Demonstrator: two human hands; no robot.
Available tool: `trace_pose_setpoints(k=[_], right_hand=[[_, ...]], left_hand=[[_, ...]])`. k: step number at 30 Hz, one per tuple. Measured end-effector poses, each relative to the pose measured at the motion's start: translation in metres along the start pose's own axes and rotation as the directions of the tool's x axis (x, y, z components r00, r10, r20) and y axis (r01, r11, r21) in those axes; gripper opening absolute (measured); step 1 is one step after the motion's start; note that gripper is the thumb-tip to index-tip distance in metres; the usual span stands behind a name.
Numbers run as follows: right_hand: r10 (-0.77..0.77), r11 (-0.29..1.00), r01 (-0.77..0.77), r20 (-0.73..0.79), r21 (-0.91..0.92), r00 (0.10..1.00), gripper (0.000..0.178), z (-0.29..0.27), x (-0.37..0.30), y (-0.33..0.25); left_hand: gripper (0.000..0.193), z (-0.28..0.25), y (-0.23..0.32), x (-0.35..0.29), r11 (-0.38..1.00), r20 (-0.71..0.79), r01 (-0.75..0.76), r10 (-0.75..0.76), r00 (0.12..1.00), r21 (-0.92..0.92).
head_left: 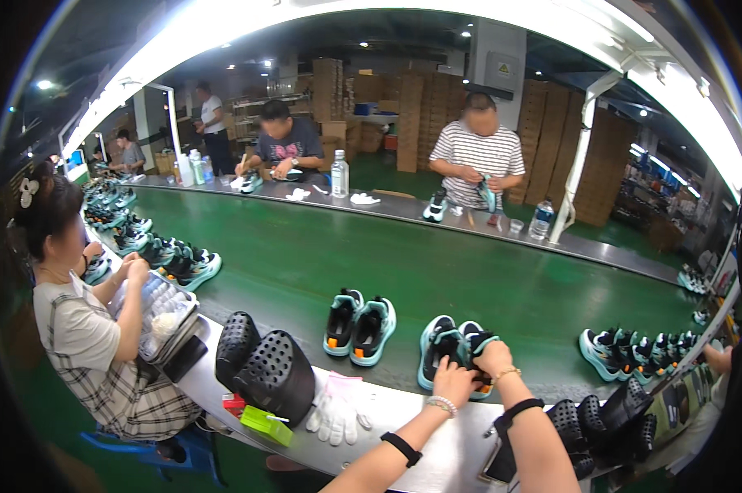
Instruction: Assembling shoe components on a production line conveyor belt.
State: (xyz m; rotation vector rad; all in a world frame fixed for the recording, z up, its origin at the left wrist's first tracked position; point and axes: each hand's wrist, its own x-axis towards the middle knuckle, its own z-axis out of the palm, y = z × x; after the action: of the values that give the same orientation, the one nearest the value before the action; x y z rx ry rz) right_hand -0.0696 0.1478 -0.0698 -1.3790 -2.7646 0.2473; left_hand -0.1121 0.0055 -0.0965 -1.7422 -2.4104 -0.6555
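Note:
A pair of black and mint-green sneakers stands at the near edge of the green belt in front of me. My right hand (494,359) is closed at the opening of the right-hand sneaker (474,335), fingers bent down onto its black upper. My left hand (455,379) is at the near left side of that same sneaker, fingers curled against it; the fingertips are partly hidden. Touching its left side is the matching sneaker (434,349), held by neither hand. Further left on the belt stands another pair of sneakers (359,327) with orange heel patches.
On the metal ledge (412,419) are black perforated shoe-shaped forms (274,374), white gloves (338,415), a lime-green box (266,424) and a phone (501,460). More black forms (589,423) stand right. Rows of sneakers (634,352) line the belt. A co-worker (83,312) sits left; others work opposite.

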Motion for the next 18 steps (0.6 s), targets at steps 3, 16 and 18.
trace_pose_setpoints(k=[3,16,18], right_hand=[[0.052,0.999,-0.052,0.034,0.013,0.998,0.034,-0.009,-0.001,0.002],[-0.042,0.957,0.014,0.092,0.289,0.995,0.017,0.006,0.023,0.014],[-0.106,0.967,0.103,0.002,0.231,0.994,0.023,0.013,0.021,0.018]], left_hand=[[0.029,0.005,-0.001,0.001,1.0,0.022,-0.012,0.012,1.0,0.001],[0.032,-0.009,-0.003,0.001,0.999,0.066,-0.022,0.025,0.998,-0.05],[0.032,-0.014,0.001,-0.001,0.999,0.053,-0.008,0.01,0.999,-0.043]])
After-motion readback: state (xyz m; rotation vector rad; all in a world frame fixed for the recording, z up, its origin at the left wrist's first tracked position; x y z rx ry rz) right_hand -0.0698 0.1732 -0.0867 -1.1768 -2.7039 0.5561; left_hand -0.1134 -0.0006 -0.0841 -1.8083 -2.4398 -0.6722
